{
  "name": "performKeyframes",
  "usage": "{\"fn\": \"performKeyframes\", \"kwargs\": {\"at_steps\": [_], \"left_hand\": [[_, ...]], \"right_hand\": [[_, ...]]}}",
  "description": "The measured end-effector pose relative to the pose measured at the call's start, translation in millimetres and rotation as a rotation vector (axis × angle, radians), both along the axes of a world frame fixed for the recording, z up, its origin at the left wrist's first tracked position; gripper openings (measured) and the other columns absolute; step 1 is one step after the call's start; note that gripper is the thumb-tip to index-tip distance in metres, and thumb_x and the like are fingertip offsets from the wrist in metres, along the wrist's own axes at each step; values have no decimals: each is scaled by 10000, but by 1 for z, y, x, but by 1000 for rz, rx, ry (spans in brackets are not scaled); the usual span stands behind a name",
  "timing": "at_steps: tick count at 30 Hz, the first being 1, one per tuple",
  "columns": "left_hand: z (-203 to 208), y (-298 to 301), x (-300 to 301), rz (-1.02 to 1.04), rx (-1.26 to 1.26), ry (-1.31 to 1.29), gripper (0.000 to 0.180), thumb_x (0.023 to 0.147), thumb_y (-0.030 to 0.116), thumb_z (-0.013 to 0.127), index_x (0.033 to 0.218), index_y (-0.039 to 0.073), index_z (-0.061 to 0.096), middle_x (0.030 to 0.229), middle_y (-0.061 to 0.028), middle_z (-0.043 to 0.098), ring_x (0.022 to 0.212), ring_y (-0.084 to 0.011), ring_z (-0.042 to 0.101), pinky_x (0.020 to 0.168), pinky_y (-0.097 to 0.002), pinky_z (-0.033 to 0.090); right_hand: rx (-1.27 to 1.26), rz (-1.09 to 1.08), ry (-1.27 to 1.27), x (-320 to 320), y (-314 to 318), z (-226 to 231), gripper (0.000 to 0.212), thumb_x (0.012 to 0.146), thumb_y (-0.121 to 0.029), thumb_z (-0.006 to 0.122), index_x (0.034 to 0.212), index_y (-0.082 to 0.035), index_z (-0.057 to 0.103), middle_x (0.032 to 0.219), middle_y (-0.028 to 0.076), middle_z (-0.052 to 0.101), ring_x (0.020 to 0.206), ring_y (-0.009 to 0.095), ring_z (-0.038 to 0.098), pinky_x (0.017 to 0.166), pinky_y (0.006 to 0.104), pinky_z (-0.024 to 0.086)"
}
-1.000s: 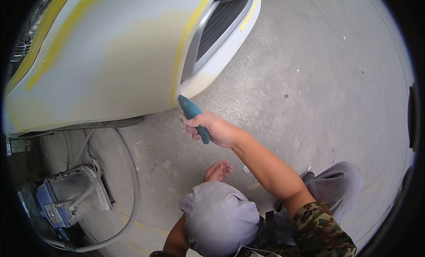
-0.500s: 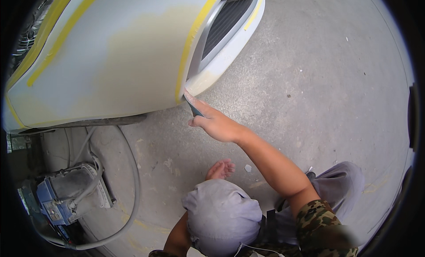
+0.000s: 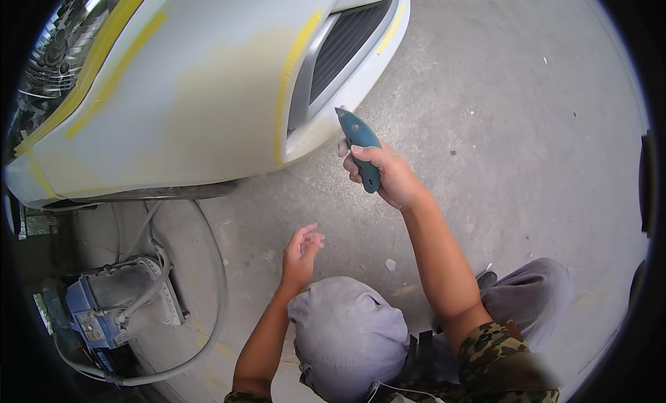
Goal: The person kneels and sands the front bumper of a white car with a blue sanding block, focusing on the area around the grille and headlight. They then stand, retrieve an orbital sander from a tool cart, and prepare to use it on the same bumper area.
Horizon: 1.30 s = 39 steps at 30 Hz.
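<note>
My right hand (image 3: 390,175) is wrapped round a teal, leaf-shaped sanding pad (image 3: 359,133) with small holes, the thumb lying on its face. The pad's pointed tip reaches up beside the lower lip (image 3: 316,140) of a white car bumper (image 3: 222,97); whether it touches the lip I cannot tell. Tan patches of filler or primer and strips of yellow tape mark the bumper. Lower down, my left hand (image 3: 302,247) hangs over the floor with nothing in it, fingers apart and slightly bent.
A blue and grey machine (image 3: 121,302), apparently a dust extractor, stands at the lower left with a grey hose (image 3: 220,285) looping over the concrete floor (image 3: 513,160). My grey-clad knee (image 3: 350,326) is below the hands. A dark grille (image 3: 350,49) sits in the bumper.
My right hand has drawn back from the bumper's lower corner and moved right, turning the pad's face into view. My left hand has come up and left from behind my knee.
</note>
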<state>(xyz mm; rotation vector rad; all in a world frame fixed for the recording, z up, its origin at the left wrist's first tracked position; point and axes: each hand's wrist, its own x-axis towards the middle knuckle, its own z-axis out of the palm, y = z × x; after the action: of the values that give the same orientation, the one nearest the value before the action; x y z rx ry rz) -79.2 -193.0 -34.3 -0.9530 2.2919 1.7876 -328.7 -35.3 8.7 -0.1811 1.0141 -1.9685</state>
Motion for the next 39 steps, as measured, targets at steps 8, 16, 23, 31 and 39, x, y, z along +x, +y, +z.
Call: {"fn": "performKeyframes", "kwargs": {"at_steps": [8, 16, 23, 31, 39], "left_hand": [[120, -16, -110, -619, -1274, -208, 893, 944, 322, 769, 1660, 37, 317, 969, -150, 745, 832, -320, 742, 707, -427, 584], [97, -20, -135, -630, -1209, -413, 1135, 950, 416, 750, 1710, 45, -6, 982, -185, 764, 815, -369, 753, 694, -477, 589], [122, -10, -136, -765, -1451, -609, 1095, 964, 483, 715, 1709, 22, 59, 874, -164, 768, 740, -329, 750, 644, -450, 581], [128, -7, -149, -772, -1213, -632, 1066, 977, 442, 714, 1690, -38, 84, 815, -130, 754, 713, -321, 735, 635, -449, 574], [76, -22, -103, -624, -958, -174, 987, 979, 368, 703, 1699, 17, 126, 1106, -143, 775, 931, -389, 750, 794, -498, 575]], "right_hand": [[121, 19, 278, 1, -1, 14, 692, 1039, -334, 575, 1679, -145, 391, 1074, 5, 540, 786, 113, 474, 741, 269, 432], [99, 3, 349, 3, 1, 0, 691, 1082, -447, 575, 1694, -201, 367, 1089, 30, 570, 904, 133, 517, 825, 292, 474], [126, -103, 479, 6, -3, -6, 704, 1082, -450, 569, 1701, -200, 347, 1264, 90, 539, 1167, 233, 533, 1089, 377, 424], [387, -280, 564, 20, -13, -16, 670, 993, -290, 676, 1628, -209, 479, 1242, 156, 559, 1163, 325, 596, 1039, 415, 483], [586, -417, 1129, 35, -30, -19, 757, 788, -178, 809, 1512, -253, 600, 1215, 153, 589, 1058, 328, 608, 881, 460, 492]]}}
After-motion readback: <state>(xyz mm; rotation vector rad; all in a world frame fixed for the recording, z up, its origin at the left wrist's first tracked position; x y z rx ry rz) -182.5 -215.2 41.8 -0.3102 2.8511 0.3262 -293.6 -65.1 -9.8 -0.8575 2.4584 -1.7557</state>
